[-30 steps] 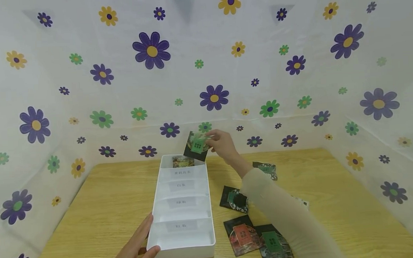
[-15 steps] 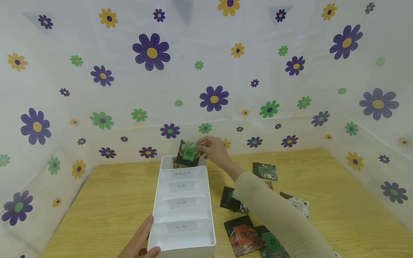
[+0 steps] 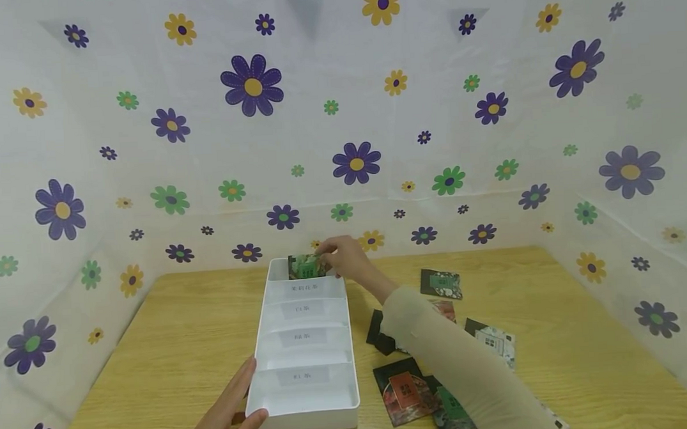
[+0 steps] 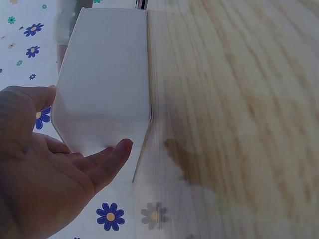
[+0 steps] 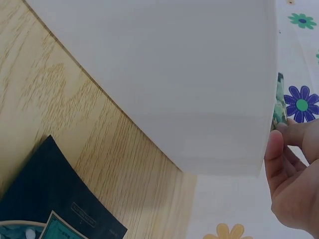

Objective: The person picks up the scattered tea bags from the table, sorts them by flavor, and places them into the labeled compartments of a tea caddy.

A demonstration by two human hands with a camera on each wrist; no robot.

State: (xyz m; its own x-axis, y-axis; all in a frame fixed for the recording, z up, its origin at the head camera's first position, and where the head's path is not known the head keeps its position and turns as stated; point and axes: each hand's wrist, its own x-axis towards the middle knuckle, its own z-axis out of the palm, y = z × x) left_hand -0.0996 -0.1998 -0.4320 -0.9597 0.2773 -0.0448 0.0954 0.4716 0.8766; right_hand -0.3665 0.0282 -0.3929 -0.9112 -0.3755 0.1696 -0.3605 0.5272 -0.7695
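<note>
My right hand pinches the right edge of a dark tea sachet with a green label. The sachet is partly down in the farthest compartment of a long white divided box. In the right wrist view, finger and thumb hold the sachet at the box rim; its lower part is hidden behind the wall. My left hand rests on the box's near left corner, thumb at the front and fingers along the side. The left wrist view shows those fingertips against the white wall.
Right of the box lie several sachets: a red-labelled one, a green-labelled one partly under the sleeve, a white-patterned one and a far green one. Paper labels mark the box's compartments. Flowered cloth surrounds the table.
My right hand has moved down and left, lowering the green-labelled sachet from above the box into the far compartment, over a sachet seen there earlier. My left hand has stayed on the corner.
</note>
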